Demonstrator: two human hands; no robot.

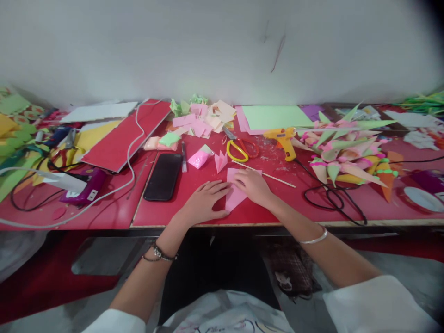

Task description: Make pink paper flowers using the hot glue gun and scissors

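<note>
A pink paper piece (pixel 235 196) lies flat on the red table (pixel 277 210) near its front edge. My left hand (pixel 204 201) presses palm-down on the paper's left side. My right hand (pixel 254 186) rests on its upper right part, fingers bent over a fold. Just behind the paper stands a small folded pink piece (pixel 220 161), and a thin wooden stick (pixel 267 175) lies to the right of it.
A black phone (pixel 163 176) lies left of my hands. Yellow-handled scissors (pixel 238 147), a yellow glue gun (pixel 284 139) with a black cord (pixel 333 199), a pink bag (pixel 199 158), paper scraps (pixel 201 120), a green sheet (pixel 275 116) and a paper flower cluster (pixel 343 150) crowd the back.
</note>
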